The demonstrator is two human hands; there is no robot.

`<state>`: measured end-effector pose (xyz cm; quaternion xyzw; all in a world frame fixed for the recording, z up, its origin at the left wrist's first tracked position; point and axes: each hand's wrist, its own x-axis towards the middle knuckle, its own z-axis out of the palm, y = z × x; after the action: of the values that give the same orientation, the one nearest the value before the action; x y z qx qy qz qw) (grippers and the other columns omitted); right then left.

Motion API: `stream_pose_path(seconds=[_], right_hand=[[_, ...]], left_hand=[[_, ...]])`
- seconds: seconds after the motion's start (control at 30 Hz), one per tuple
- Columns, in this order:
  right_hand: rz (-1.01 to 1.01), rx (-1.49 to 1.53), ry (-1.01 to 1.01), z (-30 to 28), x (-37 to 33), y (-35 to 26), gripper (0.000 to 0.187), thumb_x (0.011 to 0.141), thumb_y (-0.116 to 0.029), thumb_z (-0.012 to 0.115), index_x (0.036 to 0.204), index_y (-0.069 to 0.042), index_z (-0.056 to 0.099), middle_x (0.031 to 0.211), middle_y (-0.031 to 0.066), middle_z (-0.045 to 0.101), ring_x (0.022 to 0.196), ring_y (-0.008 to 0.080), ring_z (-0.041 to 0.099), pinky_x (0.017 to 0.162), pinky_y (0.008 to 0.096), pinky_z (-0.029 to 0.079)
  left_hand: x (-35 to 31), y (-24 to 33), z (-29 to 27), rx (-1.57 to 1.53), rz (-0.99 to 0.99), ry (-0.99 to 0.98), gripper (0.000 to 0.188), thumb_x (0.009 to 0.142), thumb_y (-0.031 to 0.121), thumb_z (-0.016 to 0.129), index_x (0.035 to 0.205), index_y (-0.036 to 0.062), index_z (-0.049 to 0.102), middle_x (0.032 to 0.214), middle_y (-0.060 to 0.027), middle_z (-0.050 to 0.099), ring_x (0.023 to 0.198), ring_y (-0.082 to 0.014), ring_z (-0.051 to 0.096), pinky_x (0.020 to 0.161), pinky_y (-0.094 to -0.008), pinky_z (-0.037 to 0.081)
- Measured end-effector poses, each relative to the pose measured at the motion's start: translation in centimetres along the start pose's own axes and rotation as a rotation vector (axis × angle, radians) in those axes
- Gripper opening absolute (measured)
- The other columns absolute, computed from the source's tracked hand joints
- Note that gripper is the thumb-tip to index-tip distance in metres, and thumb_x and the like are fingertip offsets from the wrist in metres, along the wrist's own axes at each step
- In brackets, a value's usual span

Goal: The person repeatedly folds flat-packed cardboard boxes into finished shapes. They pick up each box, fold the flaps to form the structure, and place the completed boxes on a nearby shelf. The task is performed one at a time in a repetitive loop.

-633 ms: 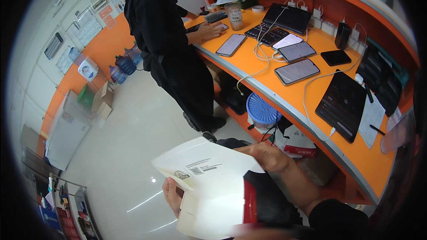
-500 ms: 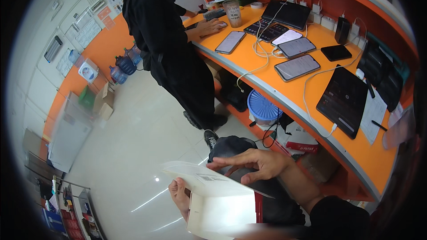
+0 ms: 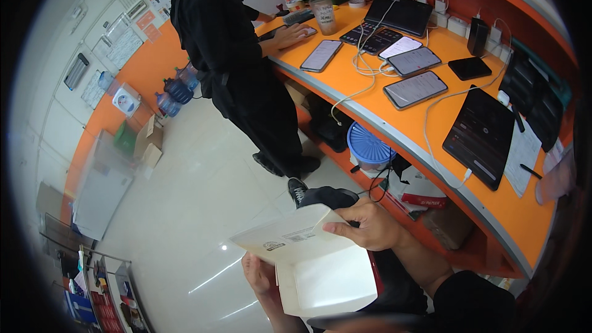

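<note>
A cardboard food box [image 3: 330, 283], white inside with red on its outer side, is held over my lap with its lid raised. Nothing lies inside the part of the box that I can see. My left hand [image 3: 258, 273] grips the box's left side, where the lid meets the wall. At the lid's upper right corner, my right hand [image 3: 368, 225] pinches the edge between thumb and fingers. Small dark print shows on the lid's white inner face [image 3: 290, 234].
An orange counter [image 3: 364, 100] to the right carries several phones, a tablet [image 3: 481, 139], charging cables and a plastic drink cup [image 3: 323, 15]. A person in black [image 3: 237, 55] stands at its far end. Below it is a blue-lidded tub [image 3: 370, 143]. A shelf rack [image 3: 102, 290] stands at lower left.
My right hand has come down from open above the box and now grips the lid's corner. The box has shifted slightly right, showing more of its inside.
</note>
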<state>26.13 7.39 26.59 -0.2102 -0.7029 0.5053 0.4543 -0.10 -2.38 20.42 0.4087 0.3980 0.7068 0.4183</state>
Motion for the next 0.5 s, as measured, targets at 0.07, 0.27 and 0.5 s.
stream_pose_path(seconds=[0.07,0.27,0.5], right_hand=[[0.033,0.004,-0.087,-0.3,-0.2,0.3,0.027,0.101,-0.019,0.068,0.111,0.006,0.073,0.066,0.0168,0.066,0.049,0.0141,0.054,0.051,0.0293,0.043],[-0.061,0.119,-0.249,-0.6,-0.9,1.0,0.027,0.105,-0.014,0.061,0.091,0.008,0.068,0.057,0.0166,0.047,0.048,0.0192,0.043,0.049,0.0356,0.036],[-0.046,-0.029,-0.195,-0.8,-0.8,2.2,0.025,0.103,-0.012,0.063,0.119,0.006,0.069,0.060,0.0176,0.053,0.048,0.0190,0.049,0.051,0.0341,0.040]], left_hand=[[-0.5,-0.4,-0.1,-0.142,-0.025,0.075,0.048,0.108,0.036,0.053,0.114,-0.0099,0.063,0.109,-0.0185,0.072,0.095,-0.0262,0.073,0.085,-0.0371,0.060],[0.3,-0.6,-0.7,-0.090,-0.040,0.110,0.049,0.109,0.038,0.052,0.117,-0.0095,0.061,0.111,-0.0191,0.072,0.099,-0.0260,0.073,0.088,-0.0370,0.059],[0.8,2.2,3.1,-0.245,-0.007,0.084,0.032,0.105,0.019,0.062,0.118,-0.0096,0.064,0.106,-0.0157,0.073,0.093,-0.0211,0.072,0.084,-0.0338,0.059]])
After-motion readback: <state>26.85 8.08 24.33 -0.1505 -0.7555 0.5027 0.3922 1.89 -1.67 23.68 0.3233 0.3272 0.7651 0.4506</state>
